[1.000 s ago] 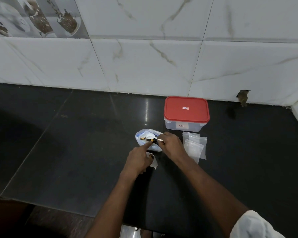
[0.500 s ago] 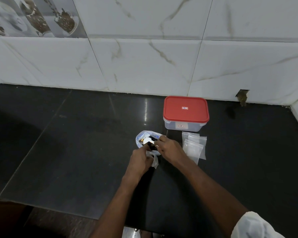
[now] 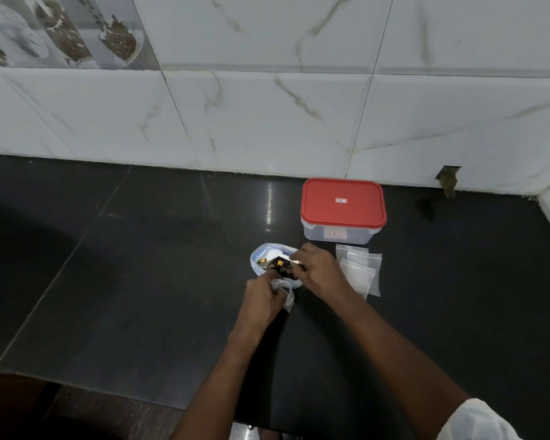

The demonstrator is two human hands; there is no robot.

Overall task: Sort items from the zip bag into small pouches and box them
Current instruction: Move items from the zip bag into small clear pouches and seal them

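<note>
A clear zip bag (image 3: 262,258) with small dark and yellow items inside lies on the black counter (image 3: 140,281), its mouth held wide. My left hand (image 3: 261,296) pinches the bag's near edge together with a small clear pouch (image 3: 288,296). My right hand (image 3: 318,268) grips the bag's right edge, its fingers at the mouth. A stack of empty small pouches (image 3: 361,268) lies flat just right of my right hand. Behind them stands a clear plastic box with a closed red lid (image 3: 343,201).
A white marble-tiled wall (image 3: 267,106) rises behind the counter, and a side wall closes the right end. A dark hole (image 3: 448,179) is in the wall base to the right of the box. The counter's front edge runs along the bottom left.
My left hand has closed from a pointing finger onto the bag's near edge and the small pouch. My right hand stays at the bag's mouth. The dark items now show more.
</note>
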